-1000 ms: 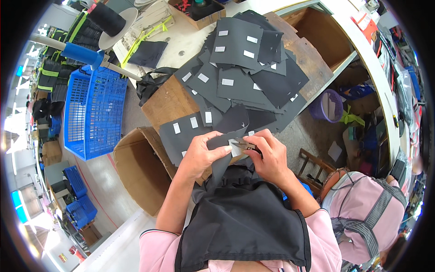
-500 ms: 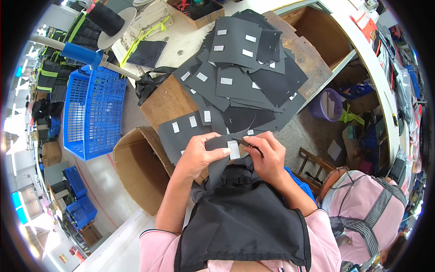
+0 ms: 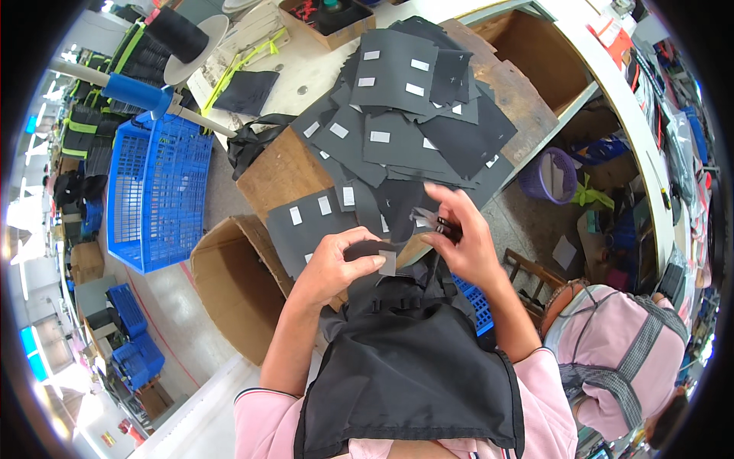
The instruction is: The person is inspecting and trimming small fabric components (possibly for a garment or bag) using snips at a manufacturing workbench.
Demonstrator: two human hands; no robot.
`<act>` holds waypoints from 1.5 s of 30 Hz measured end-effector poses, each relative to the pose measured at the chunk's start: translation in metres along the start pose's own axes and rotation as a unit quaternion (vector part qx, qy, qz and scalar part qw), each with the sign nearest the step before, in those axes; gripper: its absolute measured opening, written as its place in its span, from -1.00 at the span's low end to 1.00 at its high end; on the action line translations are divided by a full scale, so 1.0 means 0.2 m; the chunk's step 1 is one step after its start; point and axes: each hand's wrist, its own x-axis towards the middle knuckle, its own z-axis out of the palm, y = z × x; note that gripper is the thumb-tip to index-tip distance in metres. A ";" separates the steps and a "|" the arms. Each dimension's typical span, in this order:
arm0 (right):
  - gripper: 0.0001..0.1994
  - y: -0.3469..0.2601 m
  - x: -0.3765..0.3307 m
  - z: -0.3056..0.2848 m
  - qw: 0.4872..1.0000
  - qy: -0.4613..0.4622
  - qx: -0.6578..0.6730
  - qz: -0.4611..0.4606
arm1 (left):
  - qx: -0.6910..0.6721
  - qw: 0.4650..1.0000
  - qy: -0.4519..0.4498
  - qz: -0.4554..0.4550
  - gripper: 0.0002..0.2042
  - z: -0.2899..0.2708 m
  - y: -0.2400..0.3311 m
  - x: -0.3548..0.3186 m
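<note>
My left hand [image 3: 330, 266] pinches a dark grey fabric piece [image 3: 367, 249] between thumb and fingers, just above my lap. A white label [image 3: 388, 264] shows on that piece beside my thumb. To the right, my right hand [image 3: 472, 241] is curled round small dark thread snips [image 3: 441, 224], partly hidden and smeared by motion, with its index finger raised. The snips are apart from the held piece. Beyond both hands spreads a heap of similar dark grey fabric pieces [image 3: 394, 73], many with white labels, on a worn brown board.
An open cardboard box [image 3: 229, 287] stands left of my lap, with a blue plastic crate [image 3: 157, 191] farther left. A thread spool [image 3: 180, 34] is at the far left. A purple basket [image 3: 547, 176] sits under the table at right. Another person [image 3: 619, 356] is close at my right.
My right hand has drawn away from the label, up and to the right, with the snips. The fabric in my left hand has folded over, its label now lower.
</note>
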 end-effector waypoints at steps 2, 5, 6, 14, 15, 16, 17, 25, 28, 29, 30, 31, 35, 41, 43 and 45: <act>-0.66 0.05 0.07 -0.05 0.985 -0.148 0.048 0.075 | 0.020 0.998 -0.018 0.056 -0.88 0.00 0.00 -0.01; -0.73 0.15 0.06 -0.08 0.974 -0.222 -0.026 -0.025 | -0.085 0.996 0.031 0.019 -0.85 0.01 0.00 0.01; -0.82 0.14 0.04 -0.06 0.981 -0.188 0.041 -0.005 | -0.128 0.991 0.038 0.018 -0.81 0.00 -0.01 0.00; -0.67 -0.01 0.10 0.07 0.966 -0.056 0.216 0.127 | -0.137 0.989 0.013 0.053 -0.54 0.05 -0.03 0.01; -0.70 0.01 0.10 0.08 0.956 -0.085 0.228 0.164 | -0.136 0.989 0.012 0.052 -0.54 0.05 -0.02 0.01; -0.72 0.05 0.09 0.10 0.958 -0.092 0.215 0.167 | -0.136 0.991 0.017 -0.005 -0.57 0.05 -0.01 0.01; -0.73 0.08 0.08 0.12 0.959 -0.100 0.202 0.171 | -0.135 0.989 0.022 -0.062 -0.60 0.04 -0.01 0.02; -0.65 -0.03 -0.14 0.15 0.997 0.076 -0.006 0.034 | -0.283 0.949 0.063 -0.121 -0.69 0.02 -0.06 0.01; -0.63 0.00 -0.18 0.12 0.991 0.052 -0.116 -0.045 | -0.256 0.958 0.063 -0.117 -0.72 0.03 -0.04 0.01; -0.63 0.01 -0.18 0.11 0.991 0.052 -0.116 -0.043 | -0.246 0.962 0.058 -0.103 -0.73 0.04 -0.04 0.01; -0.65 0.01 -0.17 0.10 0.988 0.049 -0.132 -0.071 | -0.235 0.967 0.052 -0.088 -0.74 0.04 -0.04 0.01; -0.66 0.02 -0.16 0.10 0.983 0.046 -0.146 -0.099 | -0.235 0.967 0.051 -0.089 -0.74 0.04 -0.04 0.01; -0.68 0.02 -0.13 0.10 0.979 0.054 -0.148 -0.128 | -0.187 0.978 0.058 -0.071 -0.76 0.04 -0.03 -0.01; -0.68 0.01 -0.13 0.11 0.992 0.048 -0.072 -0.090 | -0.184 0.979 0.054 -0.067 -0.74 0.04 -0.02 -0.02; -0.69 0.01 -0.14 0.12 0.991 0.054 -0.078 -0.097 | -0.180 0.980 0.054 -0.069 -0.73 0.05 -0.03 -0.02; -0.70 0.00 -0.13 0.10 0.984 0.048 -0.118 -0.127 | -0.160 0.984 0.034 -0.069 -0.71 0.04 -0.03 -0.02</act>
